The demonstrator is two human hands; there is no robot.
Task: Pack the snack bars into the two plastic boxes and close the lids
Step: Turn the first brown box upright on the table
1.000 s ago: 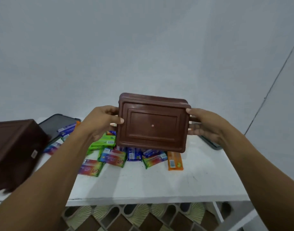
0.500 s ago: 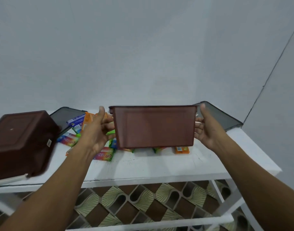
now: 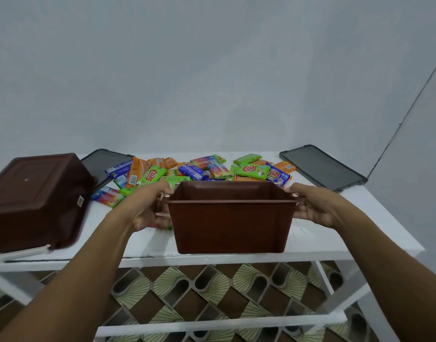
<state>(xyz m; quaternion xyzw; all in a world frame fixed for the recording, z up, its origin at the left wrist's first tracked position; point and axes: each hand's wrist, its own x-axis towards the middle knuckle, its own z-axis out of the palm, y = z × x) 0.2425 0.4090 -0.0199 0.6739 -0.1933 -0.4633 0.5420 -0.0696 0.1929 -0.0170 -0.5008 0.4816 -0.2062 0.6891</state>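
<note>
Hardly begun, I'd say. Left hand [image 3: 147, 208] and right hand [image 3: 313, 208] curl their fingers round the handles of the box [image 3: 230, 225], upright at centre frame. The other box [image 3: 36, 198] lies overturned at left. The bars [image 3: 199, 169] are heaped behind, unpacked, and both lids [image 3: 323, 166] are off.

Left hand [image 3: 147, 209] and right hand [image 3: 313, 206] gripped the upright brown box [image 3: 231, 225] by its ends. Snack bars [image 3: 199, 169] lay heaped behind the box.

Left hand [image 3: 147, 209], right hand [image 3: 314, 206] curled, arms outstretched.
</note>
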